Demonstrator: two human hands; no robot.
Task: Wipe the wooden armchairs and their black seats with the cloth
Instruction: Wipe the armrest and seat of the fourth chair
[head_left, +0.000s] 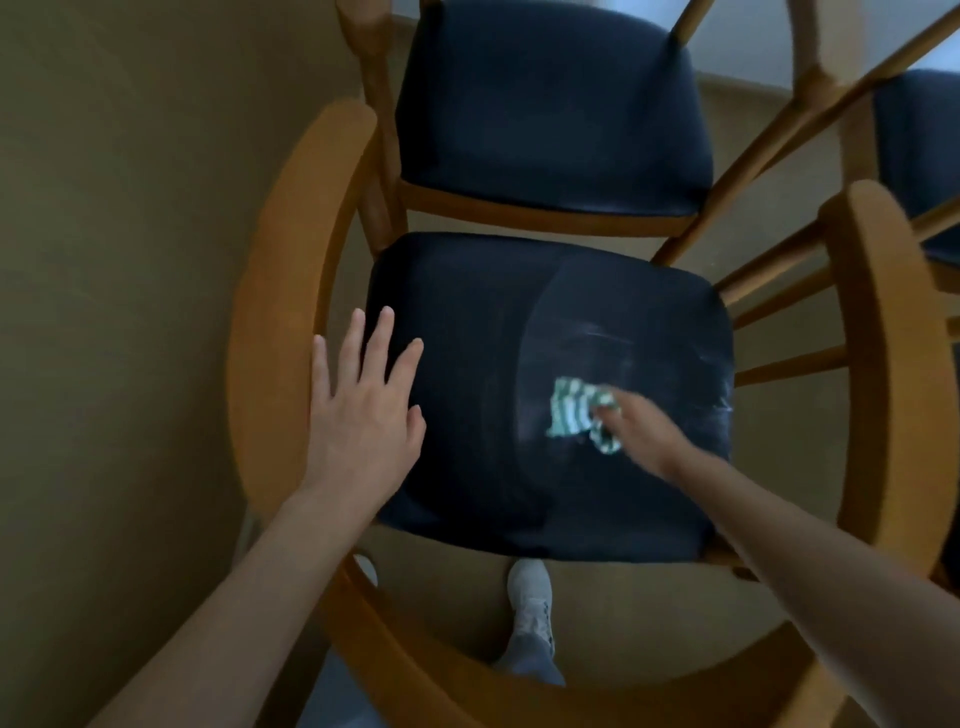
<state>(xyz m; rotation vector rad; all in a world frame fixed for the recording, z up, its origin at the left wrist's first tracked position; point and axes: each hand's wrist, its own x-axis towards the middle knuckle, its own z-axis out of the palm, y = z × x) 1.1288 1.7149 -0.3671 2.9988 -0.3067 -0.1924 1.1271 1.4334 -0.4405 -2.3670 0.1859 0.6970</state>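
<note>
I look straight down on a wooden armchair (280, 291) with a curved frame and a black seat (493, 364). My right hand (641, 428), blurred, grips a green-and-white striped cloth (571, 410) against the right half of that seat. Pale streaks show on the seat around the cloth. My left hand (363, 410) lies flat with straight, spread fingers on the seat's left edge, beside the left armrest.
A second wooden armchair with a black seat (550, 104) stands directly beyond. Part of a third black seat (919, 135) shows at the right edge. A beige wall (130, 260) fills the left side. My shoe (530, 597) stands on the floor under the near chair's backrest.
</note>
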